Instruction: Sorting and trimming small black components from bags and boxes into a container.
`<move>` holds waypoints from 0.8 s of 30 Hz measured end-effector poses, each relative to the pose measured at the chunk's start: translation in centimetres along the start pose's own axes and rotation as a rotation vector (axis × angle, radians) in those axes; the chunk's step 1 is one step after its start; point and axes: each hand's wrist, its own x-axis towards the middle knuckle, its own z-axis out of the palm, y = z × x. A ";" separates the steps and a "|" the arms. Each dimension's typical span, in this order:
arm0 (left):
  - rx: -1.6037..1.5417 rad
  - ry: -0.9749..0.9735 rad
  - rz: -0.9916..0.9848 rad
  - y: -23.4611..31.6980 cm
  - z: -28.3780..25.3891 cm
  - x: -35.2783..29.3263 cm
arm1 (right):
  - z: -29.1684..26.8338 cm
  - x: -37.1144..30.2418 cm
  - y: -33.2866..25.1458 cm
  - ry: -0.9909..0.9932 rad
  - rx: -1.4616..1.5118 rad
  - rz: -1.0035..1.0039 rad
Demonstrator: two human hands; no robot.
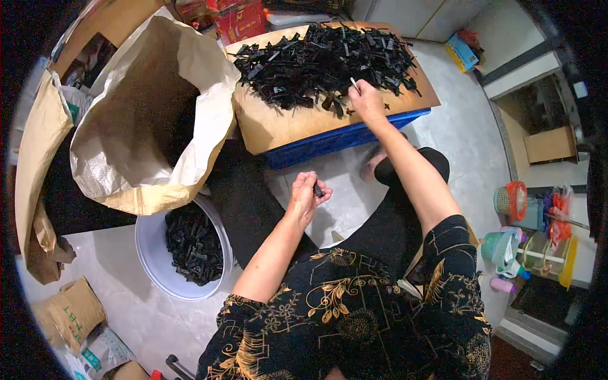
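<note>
A broad pile of small black plastic parts [316, 63] is spread over a brown board [272, 130], which rests on a blue crate [342, 140]. At the pile's near right edge my right hand [367, 101] is closed around a thin, pale stick-like tool [354, 85], its tip over the parts. Closer to me, above my lap, my left hand [308, 193] curls its fingers around a few black plastic parts. To its left stands a white bucket [144, 256] partly filled with black parts [193, 247] of the same kind.
A big open woven sack [209, 120] with a pale lining stands behind the bucket. Brown paper bags [76, 307] lie at the lower left. A red box [239, 20] is at the back. On the right are a blue carton [462, 54] and baskets [510, 199] along the wall.
</note>
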 end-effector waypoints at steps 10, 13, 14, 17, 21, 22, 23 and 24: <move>0.021 0.015 -0.024 0.1 0.2 0.1 | -3.2 2.0 0.4 0.071 -0.237 -0.094; -0.031 0.005 -0.008 0.6 0.5 -0.4 | -3.2 2.5 1.8 0.068 -0.195 -0.011; -0.034 0.004 -0.011 0.5 0.4 -0.2 | -3.3 2.5 2.2 0.040 -0.158 0.041; -0.044 -0.076 0.023 0.2 0.2 0.3 | -4.1 1.3 3.6 0.065 0.042 0.090; -0.098 -0.210 0.140 1.8 -0.2 -0.5 | -5.5 -5.2 -2.3 -0.340 0.620 0.353; -0.103 -0.272 0.169 2.4 0.2 -0.9 | -5.8 -6.9 -3.4 -0.373 0.664 0.360; -0.104 -0.265 0.165 3.0 0.7 -1.2 | -6.0 -8.5 -4.2 -0.399 0.707 0.370; -0.117 -0.284 0.170 3.4 1.5 -1.5 | -6.4 -10.0 -5.0 -0.453 0.749 0.442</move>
